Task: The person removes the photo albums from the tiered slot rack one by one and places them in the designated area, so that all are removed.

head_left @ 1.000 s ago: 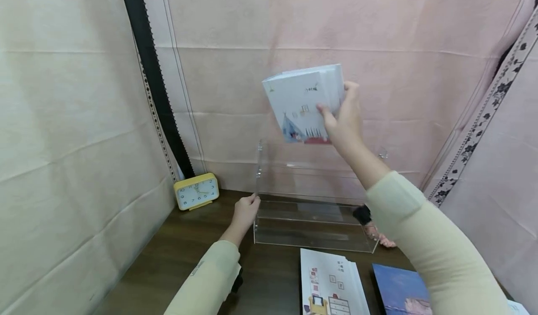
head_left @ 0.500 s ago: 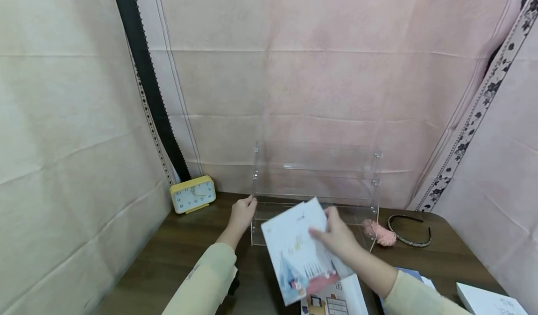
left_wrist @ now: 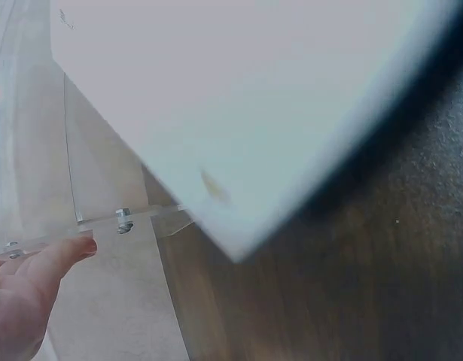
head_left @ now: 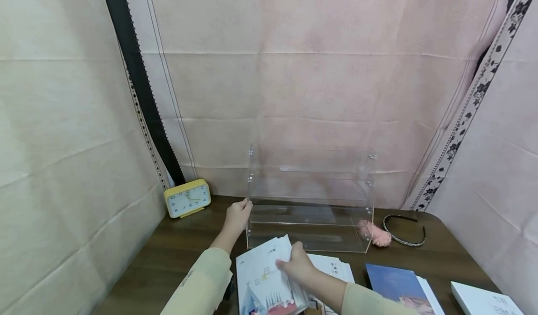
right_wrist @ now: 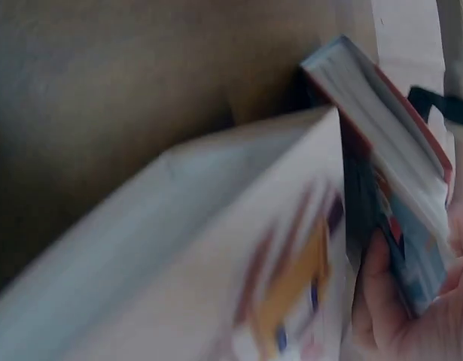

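Note:
A clear acrylic rack (head_left: 319,203) with stepped tiers stands on the dark wooden table. My left hand (head_left: 237,214) holds the left side panel of the rack by its edge; the left wrist view shows fingers (left_wrist: 69,254) against that panel near a metal screw. In my right hand (head_left: 299,264) is a bundle of thin white books (head_left: 262,273) with a blue tent drawing on the front cover, thumb on the cover and fingers behind. The bundle is tilted in front of the rack and overlaps another stack of white books (head_left: 336,269). In the right wrist view, a book's page edges (right_wrist: 374,105) face the camera.
To the right lie a blue-covered book (head_left: 391,282) and a white book (head_left: 483,298). A pink fluffy hair tie (head_left: 378,236) and a dark headband (head_left: 405,241) sit beside the rack. A yellow alarm clock (head_left: 187,199) stands at left. Pale cloth (head_left: 315,86) encloses the table.
My right hand has brought the white books down from above the rack to low in front of it, moving left. My left hand has stayed at the rack's side.

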`<act>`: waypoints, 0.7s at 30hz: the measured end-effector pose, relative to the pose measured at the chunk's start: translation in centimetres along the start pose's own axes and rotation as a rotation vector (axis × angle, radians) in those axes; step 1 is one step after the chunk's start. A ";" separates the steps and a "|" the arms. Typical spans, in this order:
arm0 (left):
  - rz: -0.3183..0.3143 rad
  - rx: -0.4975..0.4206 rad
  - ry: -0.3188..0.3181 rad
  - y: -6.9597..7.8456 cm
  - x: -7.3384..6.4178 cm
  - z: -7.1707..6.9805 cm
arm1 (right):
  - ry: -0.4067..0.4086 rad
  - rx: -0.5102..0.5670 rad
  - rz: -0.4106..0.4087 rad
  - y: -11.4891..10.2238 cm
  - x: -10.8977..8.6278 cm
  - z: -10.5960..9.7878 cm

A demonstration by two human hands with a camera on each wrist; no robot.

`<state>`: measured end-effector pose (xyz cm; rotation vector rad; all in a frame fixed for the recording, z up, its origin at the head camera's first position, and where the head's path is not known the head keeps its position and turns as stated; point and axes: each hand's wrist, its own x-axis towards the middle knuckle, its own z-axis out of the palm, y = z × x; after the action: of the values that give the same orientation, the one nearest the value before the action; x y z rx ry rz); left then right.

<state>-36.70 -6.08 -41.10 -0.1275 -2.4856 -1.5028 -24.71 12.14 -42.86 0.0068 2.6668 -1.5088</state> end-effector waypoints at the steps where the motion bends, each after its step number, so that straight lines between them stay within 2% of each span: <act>1: 0.002 0.002 -0.002 0.0 0.0 0.0 | 0.004 0.005 0.004 0.0 -0.1 0.6; 6: -0.006 0.005 -0.007 0.1 0.2 -0.1 | -0.027 0.096 0.015 -0.2 -1.2 3.5; 10: 0.002 0.008 -0.009 0.2 0.3 -0.2 | -0.068 0.134 0.012 -0.5 -2.0 4.9; 16: 0.003 -0.002 -0.005 0.0 0.6 0.0 | -0.092 0.037 -0.060 -0.2 -2.3 6.0; 21: 0.009 -0.001 -0.029 0.0 0.6 0.5 | -0.173 -0.132 0.004 0.7 -2.5 6.2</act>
<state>-37.31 -5.72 -41.19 -0.1610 -2.5031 -1.5097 -21.82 7.27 -46.46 -0.1200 2.6191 -1.2659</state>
